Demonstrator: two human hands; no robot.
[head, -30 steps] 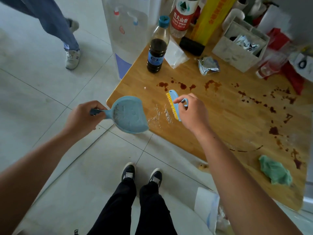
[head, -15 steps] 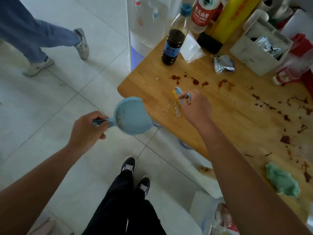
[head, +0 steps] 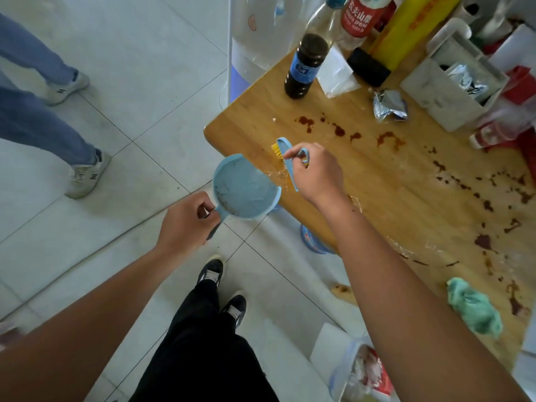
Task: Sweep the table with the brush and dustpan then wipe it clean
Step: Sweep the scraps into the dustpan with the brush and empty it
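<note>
Blue plastic under the right hand (head: pixel 316 172): grips the small blue hand brush with yellow bristles (head: pixel 282 146), one finger hooked at its loop handle, bristles down on the wooden table (head: pixel 377 204) near the front corner. Left hand (head: pixel 185 221) closed round the stub handle of the round pale-blue plastic dustpan (head: pixel 243 190); holds the pan tipped, lip tucked against the table edge just beside the brush.

Since a second ago: brush closer to the pan, nearly at the lip. Loose streak of pale crumbs (head: pixel 278 173) between them shrunk to a thin patch at the very edge. Greyish grit already lying in the pan. Judging by that, probably one more short stroke to clear this heap.

Further out: dark brown sticky stains (head: pixel 388 139) scattered across the wood, not a job for the brush. More pale dust farther right by the near edge, hard to make out. Crumpled green cloth (head: pixel 474 310) lying on the table at the right, well apart from both hands, not yet picked up. Wiping stage wholly ahead, likely needing real pressure on those spots. Dark-liquid bottle with blue label (head: pixel 306 68) standing at the back corner, well apart from the brush.
</note>
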